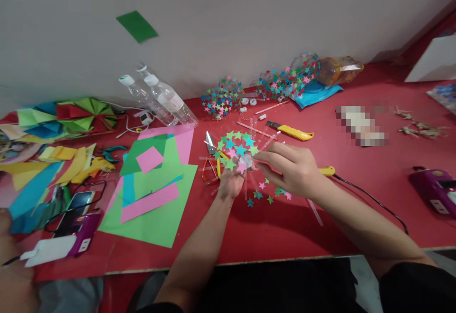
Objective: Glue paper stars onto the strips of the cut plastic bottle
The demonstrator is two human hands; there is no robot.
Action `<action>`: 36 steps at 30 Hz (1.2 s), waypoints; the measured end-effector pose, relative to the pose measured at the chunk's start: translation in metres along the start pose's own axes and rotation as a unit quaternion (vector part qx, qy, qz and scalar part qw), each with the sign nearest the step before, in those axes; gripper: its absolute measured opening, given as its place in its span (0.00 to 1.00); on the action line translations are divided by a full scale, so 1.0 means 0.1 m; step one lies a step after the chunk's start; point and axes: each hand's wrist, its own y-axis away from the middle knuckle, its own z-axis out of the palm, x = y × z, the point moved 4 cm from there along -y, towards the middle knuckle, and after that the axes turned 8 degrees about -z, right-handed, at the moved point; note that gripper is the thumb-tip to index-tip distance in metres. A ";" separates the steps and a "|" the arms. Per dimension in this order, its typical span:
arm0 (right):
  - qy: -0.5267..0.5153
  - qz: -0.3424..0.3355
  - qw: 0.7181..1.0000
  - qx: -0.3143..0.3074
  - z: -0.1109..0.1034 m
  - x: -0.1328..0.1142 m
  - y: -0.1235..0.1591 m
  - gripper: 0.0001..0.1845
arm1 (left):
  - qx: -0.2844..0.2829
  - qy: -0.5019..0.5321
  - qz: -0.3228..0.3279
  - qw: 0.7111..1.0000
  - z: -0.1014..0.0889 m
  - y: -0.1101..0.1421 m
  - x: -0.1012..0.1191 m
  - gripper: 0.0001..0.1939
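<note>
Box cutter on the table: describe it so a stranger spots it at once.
On the red table, find the person's right hand. Just beyond it, toward the wall, lies the yellow box cutter, dark at its tip. Unlike the yellow-handled tool nearby, it has no cord.

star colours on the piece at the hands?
The stars are green, blue and pink; the head view shows them.
</note>
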 end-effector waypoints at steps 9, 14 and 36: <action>-0.013 0.024 0.999 0.022 -0.03 0.01 -0.02 0.04 | -0.008 0.001 0.004 1.000 0.02 0.02 0.02 0.15; -0.039 0.080 0.996 0.016 -0.01 0.04 -0.02 0.07 | -0.055 -0.025 0.004 0.998 0.07 0.04 0.03 0.14; -0.164 0.198 0.966 0.000 0.13 0.06 0.01 0.05 | -0.066 -0.016 -0.019 0.998 0.14 0.07 0.06 0.14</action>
